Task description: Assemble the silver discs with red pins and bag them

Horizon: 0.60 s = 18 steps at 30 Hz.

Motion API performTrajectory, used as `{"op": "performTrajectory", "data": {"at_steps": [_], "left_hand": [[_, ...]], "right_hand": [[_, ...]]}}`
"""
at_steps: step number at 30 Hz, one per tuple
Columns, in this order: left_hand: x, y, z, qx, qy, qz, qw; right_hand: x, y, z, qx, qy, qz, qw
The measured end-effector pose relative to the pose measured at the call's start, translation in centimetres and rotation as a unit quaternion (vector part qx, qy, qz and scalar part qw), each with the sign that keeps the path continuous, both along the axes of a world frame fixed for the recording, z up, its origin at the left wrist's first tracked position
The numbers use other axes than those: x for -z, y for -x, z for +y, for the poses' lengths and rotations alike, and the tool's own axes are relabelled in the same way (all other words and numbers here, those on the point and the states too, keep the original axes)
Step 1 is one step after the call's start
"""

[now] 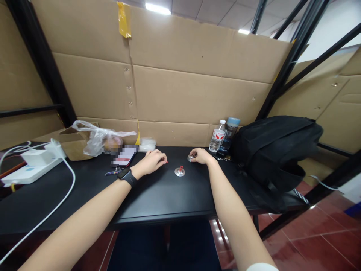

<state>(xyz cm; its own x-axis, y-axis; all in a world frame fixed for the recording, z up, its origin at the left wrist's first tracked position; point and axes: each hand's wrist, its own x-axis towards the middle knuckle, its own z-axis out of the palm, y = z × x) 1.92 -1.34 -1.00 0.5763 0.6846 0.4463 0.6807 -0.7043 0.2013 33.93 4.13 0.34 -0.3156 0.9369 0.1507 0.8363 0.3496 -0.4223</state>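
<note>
A small domed silver disc (179,172), like a finger cymbal, lies on the black table with a red cord loop (181,168) standing up from its middle. To its right, my right hand (200,155) grips a second silver disc (190,158) by its edge, low over the table or touching it; I cannot tell which. My left hand (152,163), with a black watch (126,176) on the wrist, is closed in a pinch left of the lying disc. A bit of red (167,162), perhaps cord, shows at its fingertips; the rest is hidden.
A phone (125,156) and a white packet (147,144) lie behind my left hand. Farther left are a cardboard box (75,145), plastic bag and white power strip (31,171) with cables. Bottles (217,137) and a black backpack (273,158) stand at right, before a cardboard wall.
</note>
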Motion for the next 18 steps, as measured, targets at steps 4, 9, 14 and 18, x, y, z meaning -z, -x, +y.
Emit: {"op": "performTrajectory", "data": {"at_steps": [4, 9, 14, 18], "left_hand": [[-0.4, 0.1, 0.2, -0.008, -0.006, -0.004, 1.0], [-0.5, 0.0, 0.2, -0.034, -0.016, -0.052, 0.998], [-1.4, -0.5, -0.5, -0.071, -0.025, -0.103, 0.992], [-1.9, -0.9, -0.9, -0.093, -0.034, -0.158, 0.982]], "right_hand": [[-0.2, -0.2, -0.2, 0.002, 0.003, -0.013, 1.0], [-0.7, 0.8, -0.5, -0.018, -0.064, 0.043, 0.997], [-0.8, 4.9, -1.5, -0.131, -0.052, 0.282, 0.949], [-0.6, 9.0, -3.4, -0.186, -0.007, 0.404, 0.895]]}}
